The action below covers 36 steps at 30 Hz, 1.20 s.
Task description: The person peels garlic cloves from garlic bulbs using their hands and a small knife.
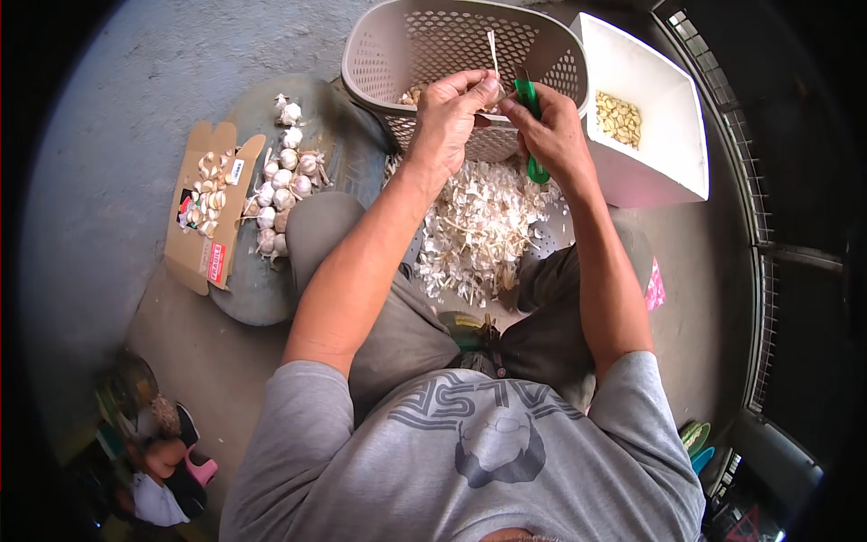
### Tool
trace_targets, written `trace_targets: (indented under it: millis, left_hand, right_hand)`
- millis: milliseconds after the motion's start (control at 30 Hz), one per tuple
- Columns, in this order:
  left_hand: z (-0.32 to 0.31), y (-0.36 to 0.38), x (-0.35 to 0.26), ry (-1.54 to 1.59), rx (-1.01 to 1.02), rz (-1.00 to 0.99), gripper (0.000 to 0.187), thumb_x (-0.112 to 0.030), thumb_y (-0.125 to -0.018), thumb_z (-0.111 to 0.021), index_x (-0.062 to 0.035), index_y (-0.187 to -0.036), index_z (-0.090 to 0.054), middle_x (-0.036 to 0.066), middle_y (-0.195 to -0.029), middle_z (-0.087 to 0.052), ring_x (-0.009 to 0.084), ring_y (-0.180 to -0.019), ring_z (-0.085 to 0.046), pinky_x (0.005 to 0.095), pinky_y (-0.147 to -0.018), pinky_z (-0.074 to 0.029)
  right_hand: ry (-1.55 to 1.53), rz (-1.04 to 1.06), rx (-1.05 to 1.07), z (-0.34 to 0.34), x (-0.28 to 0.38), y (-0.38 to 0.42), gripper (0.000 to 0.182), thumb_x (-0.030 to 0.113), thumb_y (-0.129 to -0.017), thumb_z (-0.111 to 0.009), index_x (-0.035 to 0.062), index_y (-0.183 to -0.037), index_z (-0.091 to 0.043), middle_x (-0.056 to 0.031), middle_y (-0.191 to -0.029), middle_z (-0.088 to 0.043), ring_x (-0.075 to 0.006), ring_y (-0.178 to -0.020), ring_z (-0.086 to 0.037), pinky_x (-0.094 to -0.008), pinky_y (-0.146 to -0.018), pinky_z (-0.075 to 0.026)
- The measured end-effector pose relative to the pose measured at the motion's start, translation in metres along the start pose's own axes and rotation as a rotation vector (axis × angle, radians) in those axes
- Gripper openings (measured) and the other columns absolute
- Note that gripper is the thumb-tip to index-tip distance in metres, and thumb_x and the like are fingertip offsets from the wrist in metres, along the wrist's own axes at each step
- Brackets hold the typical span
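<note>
**Garlic held over the basket, knife at its tip**

A garlic piece [493,88] is pinched in the left hand [447,113], top centre of the frame, directly above the basket [397,45]. The left grip is closed around it, fingers curled, so that the clove is steadied for the blade. A thin stalk is seen rising from it against the basket's mesh. A green-handled knife [533,126] is clenched in the right hand [553,135], with the handle running down through the palm and the blade end brought against the garlic; the blade itself is too small to be made out clearly.

Both hands are kept over the basket's near rim, apparently so that the pieces can be dropped in; a few are seen inside it. Below the hands, at frame centre, a heap of white skins [474,226] is spread on the floor between the knees, just where peelings would fall.

To the upper right, a white box [668,172] is set just beside the basket, with peeled cloves [619,117] gathered in it, within easy reach of the right hand. At centre left, whole bulbs [284,185] are laid on a round tray [248,303], next to a flattened carton [209,226] bearing loose cloves, on the left arm's side.
</note>
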<state>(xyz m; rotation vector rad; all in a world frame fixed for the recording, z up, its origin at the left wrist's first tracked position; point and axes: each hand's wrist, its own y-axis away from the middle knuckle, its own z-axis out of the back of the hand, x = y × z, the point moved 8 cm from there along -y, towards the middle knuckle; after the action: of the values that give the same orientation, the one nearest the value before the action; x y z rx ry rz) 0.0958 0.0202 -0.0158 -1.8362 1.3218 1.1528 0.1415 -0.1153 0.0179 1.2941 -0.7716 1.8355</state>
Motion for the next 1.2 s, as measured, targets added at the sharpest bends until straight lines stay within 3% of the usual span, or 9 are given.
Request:
trace_targets:
  millis: [200,333,467,567,633,800,900,1067,1200]
  left_hand:
    - [0.007,-0.001,-0.005,0.046,-0.033,-0.016,0.025,-0.021,-0.1,-0.068,0.0009,-0.112,-0.07,0.006,-0.095,-0.074,0.011,-0.082,-0.066,0.0266,-0.071,-0.053]
    - [0.013,-0.002,-0.001,0.088,-0.078,0.018,0.025,-0.022,-0.1,-0.069,0.0004,-0.11,-0.071,0.006,-0.095,-0.073,0.0105,-0.079,-0.064,0.026,-0.069,-0.052]
    - [0.009,-0.002,-0.004,0.049,-0.015,0.035,0.033,-0.025,-0.096,-0.075,0.001,-0.115,-0.066,0.006,-0.095,-0.073,0.0094,-0.077,-0.062,0.0239,-0.066,-0.049]
    - [-0.006,0.002,-0.004,-0.055,0.102,0.05,0.044,-0.029,-0.091,-0.08,0.0012,-0.118,-0.062,0.006,-0.095,-0.073,0.0093,-0.077,-0.063,0.0231,-0.065,-0.047]
    - [-0.015,0.005,0.003,-0.087,0.173,0.087,0.052,-0.032,-0.088,-0.083,0.0011,-0.121,-0.059,0.006,-0.094,-0.073,0.0092,-0.078,-0.064,0.0229,-0.064,-0.046]
    - [-0.011,0.008,-0.001,-0.089,0.039,-0.002,0.055,-0.03,-0.086,-0.085,0.0052,-0.119,-0.058,0.01,-0.097,-0.072,0.014,-0.082,-0.069,0.0264,-0.069,-0.056]
    - [-0.013,0.008,0.001,-0.176,0.058,-0.084,0.042,-0.022,-0.092,-0.08,0.0067,-0.115,-0.061,0.012,-0.096,-0.072,0.0159,-0.081,-0.071,0.0285,-0.073,-0.06]
    - [-0.019,0.012,0.007,-0.134,0.053,-0.113,0.02,-0.012,-0.101,-0.064,0.0066,-0.109,-0.064,0.012,-0.093,-0.072,0.0163,-0.079,-0.071,0.0297,-0.075,-0.061]
    - [-0.019,0.014,0.006,0.058,-0.074,-0.047,0.017,-0.004,-0.103,-0.052,0.0044,-0.1,-0.066,0.009,-0.087,-0.07,0.0135,-0.073,-0.068,0.0286,-0.069,-0.059]
  right_hand:
    - [0.103,0.102,0.069,-0.007,0.001,0.002,0.015,0.012,-0.092,-0.071,-0.0005,-0.097,-0.066,0.0002,-0.068,-0.056,-0.0072,-0.054,-0.048,-0.0279,-0.048,-0.04]
    - [-0.055,-0.088,0.369,-0.025,0.003,0.014,0.012,0.007,-0.091,-0.073,0.004,-0.099,-0.065,0.0018,-0.072,-0.061,-0.0051,-0.053,-0.052,-0.0226,-0.047,-0.041]
    - [-0.261,0.06,0.069,0.002,0.008,0.005,0.013,0.005,-0.091,-0.072,0.0025,-0.1,-0.063,-0.0008,-0.073,-0.061,-0.0059,-0.052,-0.053,-0.0229,-0.043,-0.043]
    - [-0.345,0.042,-0.054,0.016,0.002,-0.006,0.029,0.032,-0.102,-0.067,0.0033,-0.098,-0.061,-0.0006,-0.071,-0.059,-0.0059,-0.048,-0.05,-0.0234,-0.04,-0.041]
    - [-0.171,-0.022,0.038,0.01,-0.007,-0.011,0.038,0.04,-0.104,-0.062,0.0034,-0.096,-0.061,0.0006,-0.066,-0.056,-0.006,-0.046,-0.049,-0.0241,-0.04,-0.04]
    - [-0.127,0.031,-0.073,0.017,-0.002,-0.009,0.029,0.028,-0.104,-0.062,0.0014,-0.093,-0.061,-0.0024,-0.068,-0.064,-0.0056,-0.051,-0.052,-0.025,-0.044,-0.042]
    - [-0.14,0.022,-0.235,0.026,-0.009,-0.011,0.029,0.027,-0.104,-0.063,0.0009,-0.092,-0.06,-0.0019,-0.067,-0.062,-0.0067,-0.054,-0.054,-0.0255,-0.047,-0.044]
    - [-0.104,0.016,-0.254,0.015,0.0,-0.006,0.041,0.037,-0.098,-0.071,0.0023,-0.088,-0.051,-0.0046,-0.071,-0.056,-0.0113,-0.062,-0.053,-0.0314,-0.053,-0.046]
    - [-0.005,0.228,-0.268,0.005,0.001,-0.014,0.048,0.04,-0.092,-0.078,0.0008,-0.087,-0.05,-0.0095,-0.068,-0.053,-0.0176,-0.063,-0.049,-0.0368,-0.058,-0.046]
